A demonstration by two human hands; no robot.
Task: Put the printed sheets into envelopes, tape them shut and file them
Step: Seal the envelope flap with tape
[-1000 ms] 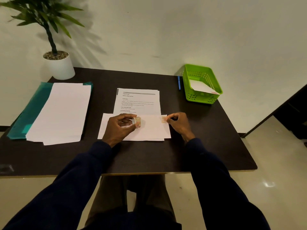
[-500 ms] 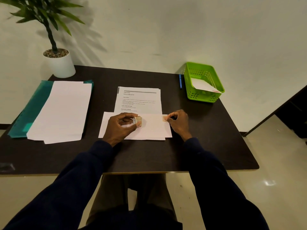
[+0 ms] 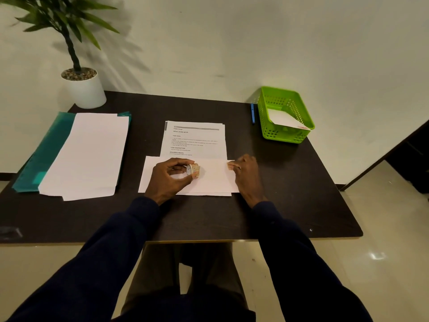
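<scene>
Looking down from the head view, I have my left hand (image 3: 169, 180) curled round a small roll of tape (image 3: 193, 170), thumb on top and fingers beneath, gripping it over the middle of a white envelope (image 3: 213, 182). Whether the roll touches the paper I cannot tell. My right hand (image 3: 246, 175) sits at the envelope's far right corner, thumb and forefinger pinched together on a small pinkish tape end (image 3: 230, 165); the other fingers are tucked in.

The envelope lies flat on the dark table (image 3: 209, 217), lengthwise across, near its front edge. Its far edge overlaps the bottom of the printed sheets (image 3: 197, 140), which lie in a small stack just behind it.

To the left lies a stack of white paper (image 3: 90, 154) on a teal folder (image 3: 46, 149), with a potted plant (image 3: 86, 89) behind them at the table's far left corner. At the far right stands a green basket (image 3: 285, 135) with one white envelope leaning inside, and a blue pen (image 3: 252, 113) lies just beside its left wall.
</scene>
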